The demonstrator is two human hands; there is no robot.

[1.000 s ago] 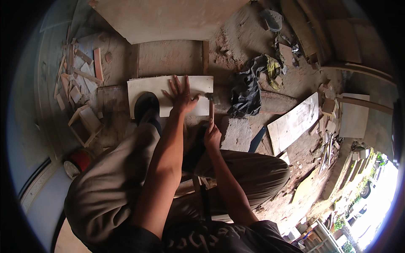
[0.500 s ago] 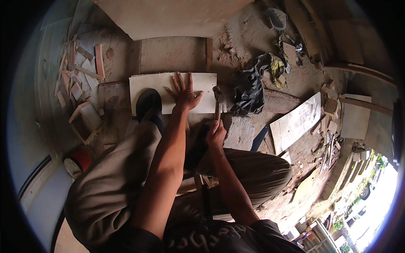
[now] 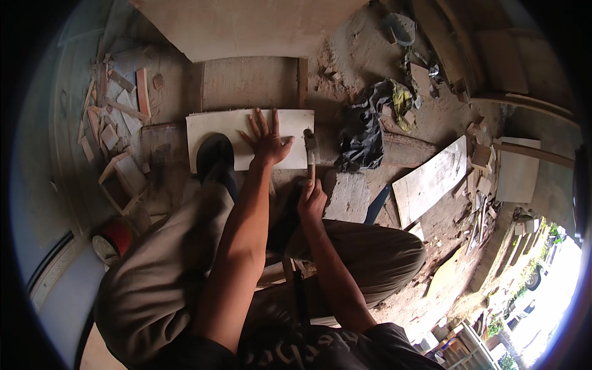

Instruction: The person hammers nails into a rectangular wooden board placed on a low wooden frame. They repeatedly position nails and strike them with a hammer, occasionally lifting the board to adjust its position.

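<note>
A pale rectangular board [image 3: 237, 123] lies flat in front of me. My left hand [image 3: 269, 145] presses down on its middle with the fingers spread. To the left of that hand, my dark-shod foot [image 3: 215, 154] rests on the same board. My right hand [image 3: 312, 198] is wrapped round the handle of a hammer [image 3: 311, 151]. The hammer's head is over the right end of the board; whether it touches the surface I cannot tell. No nail can be made out under it.
A large wooden panel [image 3: 246, 28] stands beyond the board. Wood offcuts [image 3: 126, 111] lie at the left, near a red round container [image 3: 113, 240]. Crumpled black plastic [image 3: 364, 135] and a whitish sheet [image 3: 431, 179] lie to the right. A grey slab [image 3: 347, 197] sits beside my right hand.
The hammer has swung slightly left, from beside the board's right edge to over its right end. My left hand and foot keep their places on the board.
</note>
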